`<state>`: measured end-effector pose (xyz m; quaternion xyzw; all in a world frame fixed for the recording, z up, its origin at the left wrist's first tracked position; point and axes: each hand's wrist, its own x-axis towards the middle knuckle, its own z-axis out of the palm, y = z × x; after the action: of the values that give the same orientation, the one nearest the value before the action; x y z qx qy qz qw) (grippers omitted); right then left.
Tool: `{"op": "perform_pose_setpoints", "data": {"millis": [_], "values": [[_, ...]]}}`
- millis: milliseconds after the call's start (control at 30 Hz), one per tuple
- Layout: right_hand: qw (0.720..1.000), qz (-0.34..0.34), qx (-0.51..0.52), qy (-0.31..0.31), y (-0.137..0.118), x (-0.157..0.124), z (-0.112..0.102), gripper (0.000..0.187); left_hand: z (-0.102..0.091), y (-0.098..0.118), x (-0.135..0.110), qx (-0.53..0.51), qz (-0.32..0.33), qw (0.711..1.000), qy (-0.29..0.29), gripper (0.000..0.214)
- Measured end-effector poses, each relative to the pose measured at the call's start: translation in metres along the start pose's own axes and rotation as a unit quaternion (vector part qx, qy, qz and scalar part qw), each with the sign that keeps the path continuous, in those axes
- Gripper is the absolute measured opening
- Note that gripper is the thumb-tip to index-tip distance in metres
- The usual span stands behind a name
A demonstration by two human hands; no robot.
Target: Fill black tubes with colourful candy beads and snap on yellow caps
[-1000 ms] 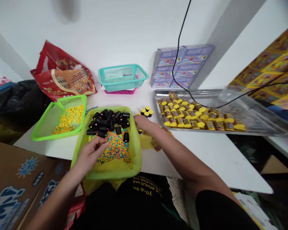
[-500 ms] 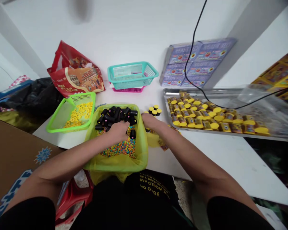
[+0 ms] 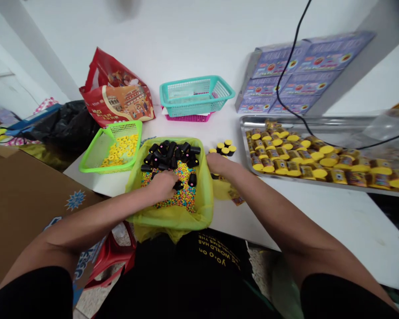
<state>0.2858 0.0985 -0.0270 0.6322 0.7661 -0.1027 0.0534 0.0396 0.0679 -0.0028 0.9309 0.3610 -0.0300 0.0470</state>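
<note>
While the left hand (image 3: 164,184) lies over the multicoloured beads (image 3: 186,195) in the lined basin (image 3: 209,195), fingers curled at a black cylinder (image 3: 178,185) (clamping cannot be confirmed), the right hand (image 3: 217,162) sits just outside the right rim, its fingers hidden, state indeterminate. Apparently complete: labelled yellow-topped pieces (image 3: 280,166) in the metal tray (image 3: 349,123). Apparently pending: loose black cylinders (image 3: 170,151) in the basin; black-bodied capped pieces (image 3: 225,150) beside the right hand.

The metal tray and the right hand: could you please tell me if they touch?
Apart: the head view shows white tabletop between right hand and metal tray.
</note>
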Motion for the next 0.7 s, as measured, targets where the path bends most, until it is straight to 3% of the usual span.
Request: {"op": "perform_pose_setpoints", "data": {"millis": [167, 433, 567, 700], "values": [[1.000, 0.003, -0.018, -0.010, 0.003, -0.001, -0.002, 0.024, 0.001, 0.003, 0.005, 0.002, 0.029, 1.000, -0.011, 0.024], [0.999, 0.011, -0.031, -0.034, 0.002, 0.002, -0.002, 0.021, -0.003, 0.013, 0.006, 0.029, 0.063, 0.993, -0.096, 0.013], [0.999, 0.001, -0.030, -0.033, 0.001, 0.001, -0.003, 0.024, 0.006, 0.019, 0.013, 0.001, 0.064, 0.994, -0.090, 0.015], [0.999, 0.007, -0.042, -0.027, 0.002, -0.004, -0.002, 0.023, 0.007, 0.011, 0.014, -0.054, 0.062, 0.995, -0.058, 0.007]]}}
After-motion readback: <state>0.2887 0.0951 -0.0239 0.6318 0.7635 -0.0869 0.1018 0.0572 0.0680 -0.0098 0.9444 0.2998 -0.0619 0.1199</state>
